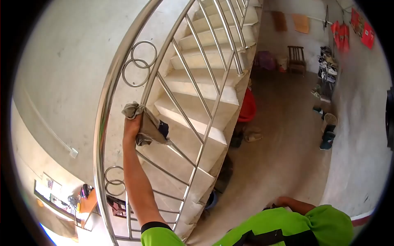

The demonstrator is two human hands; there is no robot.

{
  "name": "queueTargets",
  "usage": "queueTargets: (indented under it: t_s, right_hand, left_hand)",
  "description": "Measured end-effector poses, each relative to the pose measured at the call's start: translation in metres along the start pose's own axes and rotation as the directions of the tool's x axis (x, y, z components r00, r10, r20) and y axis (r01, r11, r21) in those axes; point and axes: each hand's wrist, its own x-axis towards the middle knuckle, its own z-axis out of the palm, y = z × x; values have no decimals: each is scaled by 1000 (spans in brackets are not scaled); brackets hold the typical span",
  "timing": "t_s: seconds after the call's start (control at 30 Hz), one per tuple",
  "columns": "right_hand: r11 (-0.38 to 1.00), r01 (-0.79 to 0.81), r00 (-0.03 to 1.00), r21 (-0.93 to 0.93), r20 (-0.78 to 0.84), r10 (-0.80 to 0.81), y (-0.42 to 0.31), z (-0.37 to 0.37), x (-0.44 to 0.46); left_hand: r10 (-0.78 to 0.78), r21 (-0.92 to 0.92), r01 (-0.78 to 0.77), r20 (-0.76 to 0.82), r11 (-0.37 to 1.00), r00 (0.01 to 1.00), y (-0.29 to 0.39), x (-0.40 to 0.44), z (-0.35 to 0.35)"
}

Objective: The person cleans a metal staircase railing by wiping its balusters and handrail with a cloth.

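Here, a grey-brown cloth (151, 129) is held in the left hand (132, 126), left of centre in the frame, with the fingers closed on it and partly covered by its folds. The cloth is bunched against the inner rail (167, 42) of a metal stair railing, and its loose part hangs to the right, a dark patch showing at that edge. The left forearm (137, 176) is stretched up from a green sleeve (159, 237) at the bottom of the frame. Just left of the hand, the thick outer handrail (107, 82) is seen curving from top to bottom; two linked rings (133, 60) are set between the rails above, and another linked pair (107, 181) is seen below. Pale steps (193, 104) are seen beyond the slanting bars. At lower right, a bent right forearm (293, 202) is partly shown; the right hand is hidden, so its state cannot be told. Farther out, a red basin (248, 107) is seen beside the stairs, a dark chair (296, 60) at upper right, and a loaded shoe rack (327, 67) by the right wall.
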Motion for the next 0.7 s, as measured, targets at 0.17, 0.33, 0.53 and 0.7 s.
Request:
queueTargets:
  t_s: [0.17,0.33,0.53,0.7]
  right_hand:
    - [877,-437,887,-199,67,457,-135,-132,-126]
    - [977,-198,949,-79,-265,171,-119,-160,-99]
    - [969,16,912,247,-401,87,-116,-105,-96]
    - [825,201,964,-529,258,-70,-136,-55,-116]
  left_hand:
    - [256,696,87,-374,713,892,21,-46,25]
    - [348,755,-50,-241,653,906,25,-76,13]
    - [315,735,-99,-161,671,935,12,-98,-9]
    - [294,744,-79,-162,663,942,-4,-133,-26]
